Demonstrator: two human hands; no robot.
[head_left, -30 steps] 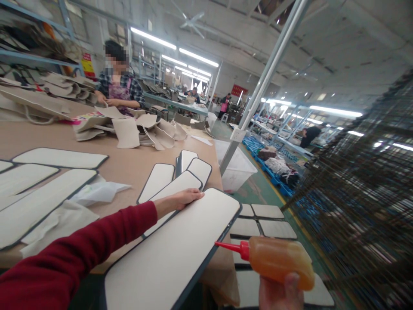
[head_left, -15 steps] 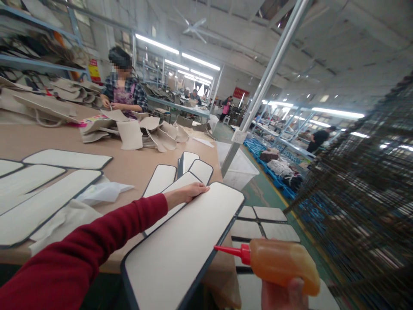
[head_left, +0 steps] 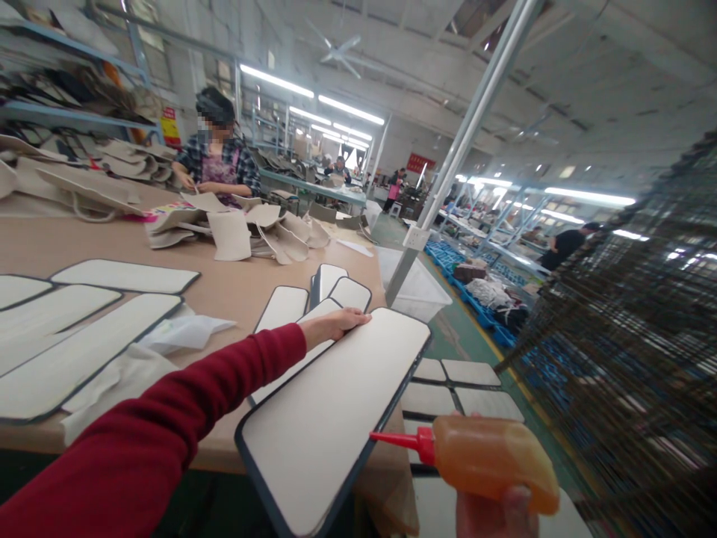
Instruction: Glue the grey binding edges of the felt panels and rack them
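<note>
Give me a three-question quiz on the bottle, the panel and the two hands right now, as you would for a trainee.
1. Multiple choice: what colour is the nozzle on the bottle?
a) blue
b) red
c) black
2. Short answer: which part of the panel is the nozzle's tip at?
3. True or false: the left hand holds the panel while the right hand holds the bottle.

Key: 1 b; 2 its dark edge, on the side towards the bottle; 3 true.
</note>
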